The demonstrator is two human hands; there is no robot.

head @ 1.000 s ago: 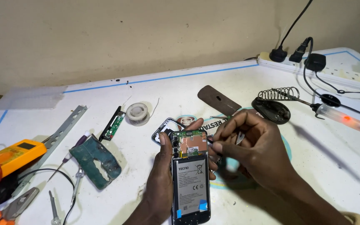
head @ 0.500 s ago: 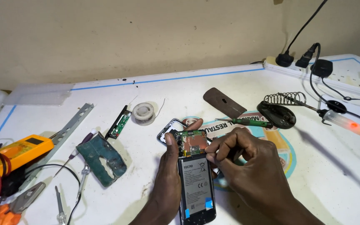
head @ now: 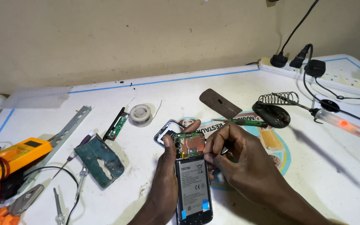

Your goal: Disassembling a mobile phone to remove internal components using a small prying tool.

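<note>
Two hands meet over an opened phone (head: 193,183) held just above the white bench (head: 146,91). Its back cover is off, so the battery and the green circuit board (head: 189,143) at the top end lie bare. The left hand (head: 165,183) grips the phone along its left edge, thumb laid up beside the board and fingertips curling round the top corner. The right hand (head: 240,160) comes in from the right, its fingers (head: 213,146) pressed together at the board's right edge — they seem to pinch a thin metal tool, though its tip is too small to make out.

Judging by this, the step in hand is fine work on the board: loosening or lifting something at its right side. The next move calls for a steady left grip and a small, precise motion of the right fingertips, without slipping onto the battery below.

A green-handled screwdriver (head: 246,122) lies just beyond the right hand, a brown back cover (head: 220,102) farther off, and a soldering-iron stand (head: 273,111) to the right — well apart from the phone.
</note>
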